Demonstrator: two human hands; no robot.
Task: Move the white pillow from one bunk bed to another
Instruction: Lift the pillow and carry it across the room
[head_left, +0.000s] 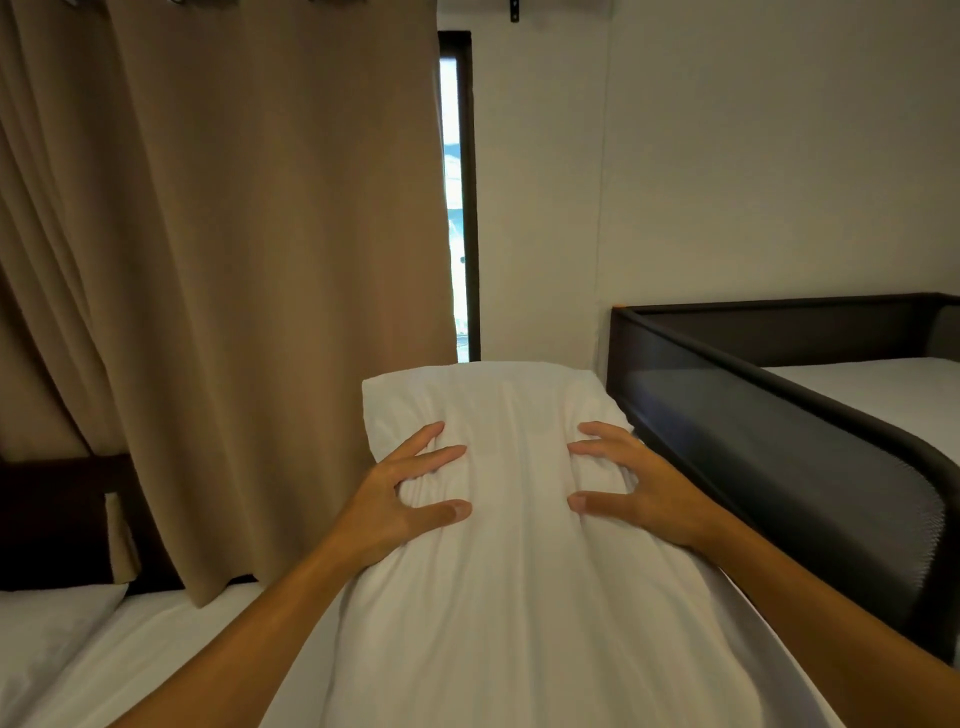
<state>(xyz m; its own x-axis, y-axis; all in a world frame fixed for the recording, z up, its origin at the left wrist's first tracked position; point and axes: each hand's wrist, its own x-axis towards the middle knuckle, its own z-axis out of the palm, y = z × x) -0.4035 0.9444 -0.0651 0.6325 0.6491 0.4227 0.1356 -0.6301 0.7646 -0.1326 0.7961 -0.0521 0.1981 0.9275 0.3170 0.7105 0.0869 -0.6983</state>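
Observation:
The white pillow (514, 582) is held up in front of me, long side pointing away, its far end near the gap between the two beds. My left hand (402, 499) grips its left side with fingers and thumb pinching a fold of cloth. My right hand (631, 491) grips the right side the same way. A bunk bed (810, 467) with a dark padded rail and a white mattress lies to the right. Another bed (171, 639) with a white sheet lies at lower left, partly under the pillow.
A brown curtain (234, 291) hangs over the left bed, down to its mattress. A second white pillow (47, 639) rests at the left bed's edge. A narrow window (460, 208) stands between the beds. A pale wall is behind the right bunk.

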